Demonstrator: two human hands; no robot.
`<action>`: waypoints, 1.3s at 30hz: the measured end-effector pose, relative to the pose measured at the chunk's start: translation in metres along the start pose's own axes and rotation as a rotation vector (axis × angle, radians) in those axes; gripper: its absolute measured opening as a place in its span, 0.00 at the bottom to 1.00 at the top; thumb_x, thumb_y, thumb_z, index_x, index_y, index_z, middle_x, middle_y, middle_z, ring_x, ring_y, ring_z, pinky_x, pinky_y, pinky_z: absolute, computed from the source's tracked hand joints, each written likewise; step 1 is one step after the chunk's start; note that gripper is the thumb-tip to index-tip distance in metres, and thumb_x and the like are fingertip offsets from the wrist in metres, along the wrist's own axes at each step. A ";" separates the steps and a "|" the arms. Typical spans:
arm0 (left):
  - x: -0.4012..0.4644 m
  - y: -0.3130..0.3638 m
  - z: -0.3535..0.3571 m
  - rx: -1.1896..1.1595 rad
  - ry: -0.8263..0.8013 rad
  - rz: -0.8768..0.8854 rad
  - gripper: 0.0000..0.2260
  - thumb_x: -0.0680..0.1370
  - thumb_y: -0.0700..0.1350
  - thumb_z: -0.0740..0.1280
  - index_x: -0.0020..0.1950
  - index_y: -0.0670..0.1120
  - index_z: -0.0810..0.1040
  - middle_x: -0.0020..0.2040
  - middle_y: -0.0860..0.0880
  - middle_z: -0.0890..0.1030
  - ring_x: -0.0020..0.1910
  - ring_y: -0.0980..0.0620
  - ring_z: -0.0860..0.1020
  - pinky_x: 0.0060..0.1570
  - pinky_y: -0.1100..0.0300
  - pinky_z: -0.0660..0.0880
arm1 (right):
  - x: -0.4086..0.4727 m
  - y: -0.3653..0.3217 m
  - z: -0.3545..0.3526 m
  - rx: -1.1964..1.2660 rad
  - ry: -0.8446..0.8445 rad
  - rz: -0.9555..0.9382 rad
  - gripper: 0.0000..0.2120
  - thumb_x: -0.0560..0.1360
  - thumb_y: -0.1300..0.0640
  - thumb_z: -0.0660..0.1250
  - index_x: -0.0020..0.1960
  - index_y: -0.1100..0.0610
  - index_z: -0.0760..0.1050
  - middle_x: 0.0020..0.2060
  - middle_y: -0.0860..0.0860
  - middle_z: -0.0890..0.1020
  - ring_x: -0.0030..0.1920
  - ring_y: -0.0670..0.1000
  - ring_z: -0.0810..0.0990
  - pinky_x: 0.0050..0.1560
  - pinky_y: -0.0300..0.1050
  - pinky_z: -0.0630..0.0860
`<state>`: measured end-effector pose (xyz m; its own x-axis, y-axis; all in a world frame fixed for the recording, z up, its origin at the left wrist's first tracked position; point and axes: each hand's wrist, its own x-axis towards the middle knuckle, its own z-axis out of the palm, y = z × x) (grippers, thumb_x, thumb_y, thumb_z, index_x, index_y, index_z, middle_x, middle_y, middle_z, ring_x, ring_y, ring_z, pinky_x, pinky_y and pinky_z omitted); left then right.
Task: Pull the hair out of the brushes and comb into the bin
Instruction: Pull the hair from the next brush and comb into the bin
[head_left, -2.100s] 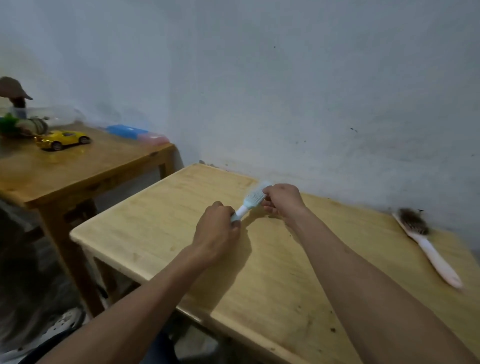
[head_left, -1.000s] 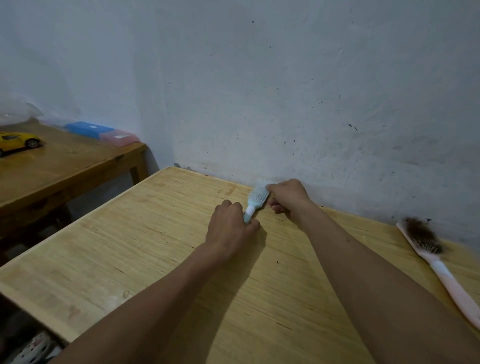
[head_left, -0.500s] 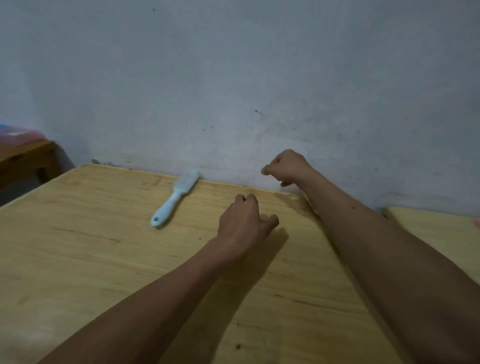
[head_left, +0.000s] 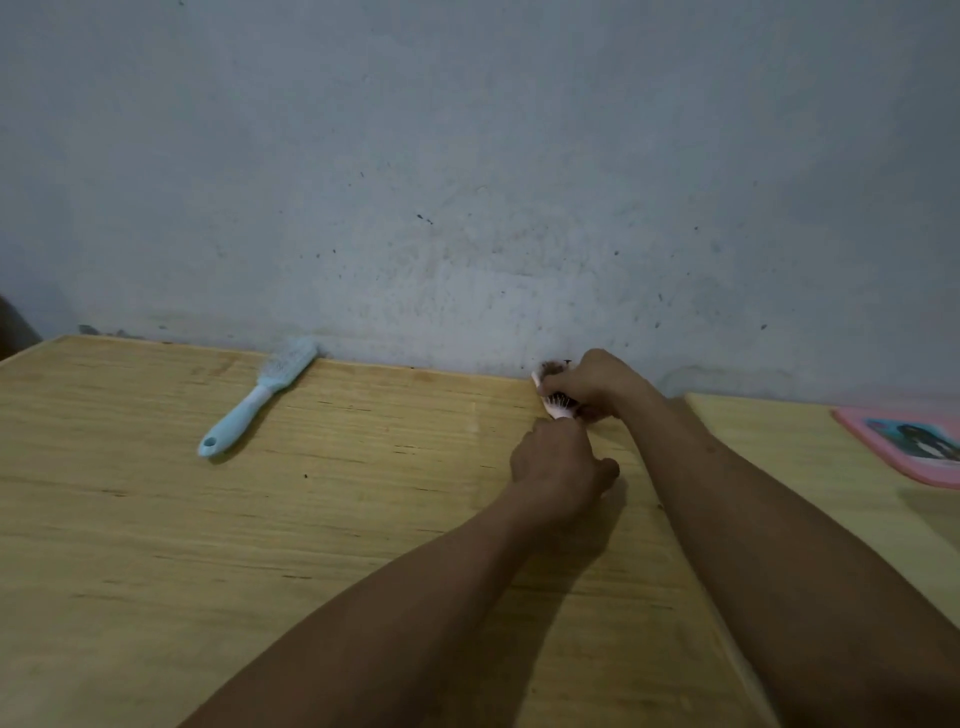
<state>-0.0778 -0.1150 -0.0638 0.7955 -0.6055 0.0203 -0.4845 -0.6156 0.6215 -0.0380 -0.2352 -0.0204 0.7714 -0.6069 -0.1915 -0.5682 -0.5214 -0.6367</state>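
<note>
Both hands grip the pink brush (head_left: 556, 408) on the pale wooden table (head_left: 363, 519) against a scuffed grey wall (head_left: 467, 156): left hand (head_left: 558, 465) on its handle, right hand (head_left: 597, 382) over its hairy head.

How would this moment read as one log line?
left hand: holds pink brush | right hand: on its hair | blue brush: on table

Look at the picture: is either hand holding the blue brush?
No. The blue brush lies alone on the table, while the left hand and right hand grip the pink brush.
</note>
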 end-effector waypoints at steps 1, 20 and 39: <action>0.000 -0.001 -0.002 -0.054 -0.017 -0.012 0.19 0.71 0.52 0.71 0.55 0.39 0.82 0.43 0.46 0.84 0.42 0.48 0.82 0.39 0.54 0.80 | 0.000 0.000 0.000 0.047 -0.002 0.009 0.12 0.72 0.56 0.77 0.40 0.62 0.76 0.42 0.60 0.82 0.42 0.58 0.83 0.46 0.54 0.84; -0.072 -0.126 -0.133 -0.721 0.209 -0.368 0.12 0.79 0.48 0.63 0.54 0.40 0.72 0.46 0.38 0.81 0.32 0.42 0.81 0.46 0.40 0.82 | -0.089 -0.159 0.077 0.138 -0.347 -0.245 0.14 0.73 0.55 0.77 0.50 0.64 0.80 0.47 0.57 0.83 0.37 0.53 0.85 0.39 0.44 0.86; -0.272 -0.299 -0.283 -0.753 0.869 -0.592 0.28 0.77 0.65 0.53 0.46 0.42 0.76 0.35 0.44 0.75 0.30 0.44 0.72 0.36 0.53 0.70 | -0.240 -0.341 0.271 0.232 -0.817 -0.580 0.08 0.76 0.60 0.76 0.49 0.64 0.81 0.36 0.54 0.85 0.38 0.51 0.85 0.41 0.42 0.85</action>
<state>-0.0469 0.3765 -0.0339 0.9294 0.3593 -0.0844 0.1172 -0.0704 0.9906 0.0481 0.2510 0.0396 0.9180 0.3404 -0.2033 -0.0437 -0.4227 -0.9052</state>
